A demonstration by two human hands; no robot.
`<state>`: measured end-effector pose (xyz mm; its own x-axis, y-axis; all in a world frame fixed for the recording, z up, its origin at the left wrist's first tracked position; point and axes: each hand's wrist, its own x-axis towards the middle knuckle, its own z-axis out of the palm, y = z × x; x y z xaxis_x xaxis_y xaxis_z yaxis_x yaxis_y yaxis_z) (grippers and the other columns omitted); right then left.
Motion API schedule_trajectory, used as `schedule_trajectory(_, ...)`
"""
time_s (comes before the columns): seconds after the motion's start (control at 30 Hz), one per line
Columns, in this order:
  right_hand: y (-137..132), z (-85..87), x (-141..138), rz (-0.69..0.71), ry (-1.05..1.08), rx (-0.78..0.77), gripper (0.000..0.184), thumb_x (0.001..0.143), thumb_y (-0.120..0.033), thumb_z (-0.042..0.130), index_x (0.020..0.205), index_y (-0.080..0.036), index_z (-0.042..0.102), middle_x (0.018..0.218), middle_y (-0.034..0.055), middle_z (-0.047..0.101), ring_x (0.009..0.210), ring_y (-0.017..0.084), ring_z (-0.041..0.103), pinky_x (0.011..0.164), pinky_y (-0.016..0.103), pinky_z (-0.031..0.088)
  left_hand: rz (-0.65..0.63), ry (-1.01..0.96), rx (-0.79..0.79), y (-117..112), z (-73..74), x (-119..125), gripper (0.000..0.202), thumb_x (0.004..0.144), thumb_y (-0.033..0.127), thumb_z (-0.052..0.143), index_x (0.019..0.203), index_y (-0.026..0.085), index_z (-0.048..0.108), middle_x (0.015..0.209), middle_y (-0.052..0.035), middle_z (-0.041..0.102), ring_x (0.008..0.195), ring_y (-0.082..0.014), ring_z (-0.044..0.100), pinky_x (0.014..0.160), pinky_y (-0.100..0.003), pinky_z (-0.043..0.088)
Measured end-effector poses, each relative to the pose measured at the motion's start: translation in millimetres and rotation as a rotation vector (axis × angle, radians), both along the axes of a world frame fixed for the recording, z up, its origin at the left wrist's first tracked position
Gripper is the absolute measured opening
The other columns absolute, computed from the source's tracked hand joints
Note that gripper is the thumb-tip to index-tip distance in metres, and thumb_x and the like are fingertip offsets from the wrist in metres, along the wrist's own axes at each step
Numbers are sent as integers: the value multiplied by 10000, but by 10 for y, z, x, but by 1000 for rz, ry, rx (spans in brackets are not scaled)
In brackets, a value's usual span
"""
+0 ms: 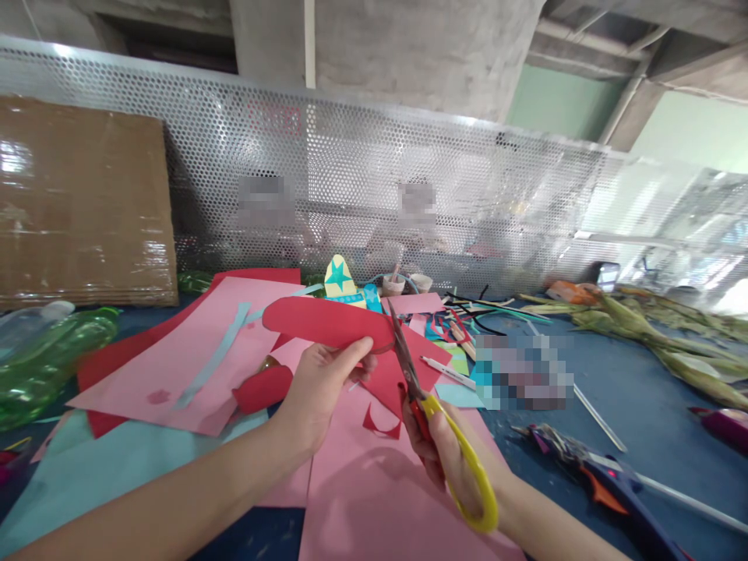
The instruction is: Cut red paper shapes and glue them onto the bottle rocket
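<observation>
My left hand [327, 382] pinches a long red paper piece [315, 319] with a rounded left end, thumb on top near its right end. In my right hand [441, 448] is a pair of scissors [476, 483] with yellow and red handles. Their blades [403, 347] point up and lie at the right end of the red piece; whether they touch its edge I cannot tell. Below them, a small curved red scrap [382, 425] rests on pink paper [362, 499].
Pink, red and light blue sheets [140, 460] cover the left side, with a green plastic bottle [47, 366] beyond. A blue glue gun [619, 487] and a white stick [599, 417] lie at right. A white marker [449, 372], dried husks [660, 335] and a perforated metal panel [362, 171] stand further off.
</observation>
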<state>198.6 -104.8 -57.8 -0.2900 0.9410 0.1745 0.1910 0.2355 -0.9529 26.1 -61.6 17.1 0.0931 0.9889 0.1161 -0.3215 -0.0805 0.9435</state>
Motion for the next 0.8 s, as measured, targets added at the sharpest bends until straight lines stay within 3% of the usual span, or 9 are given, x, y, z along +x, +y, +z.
schedule_trajectory(0.47,-21,80,-22,-47,-24,28,620,847,-831,265,736,-236,400,554,-60,356,428,91,247,365,223,227,2,-9,2,-6,-8,-9,170,705,319,754,641,175,689,588,-4,650,591,-132,553,581,-257,446)
schedule_trajectory(0.63,-24,90,-21,-42,-5,-12,622,833,-840,286,759,-236,415,534,-78,291,412,89,234,350,221,216,-9,-12,8,3,-2,-9,166,719,312,746,638,180,685,582,-2,640,589,-134,543,570,-259,431)
schedule_trajectory(0.8,-20,78,-20,-60,-17,1,636,830,-846,257,745,-236,416,556,-54,360,427,94,245,348,224,226,-5,-22,8,0,16,-1,163,705,309,749,627,181,685,576,-4,637,578,-133,542,561,-254,426)
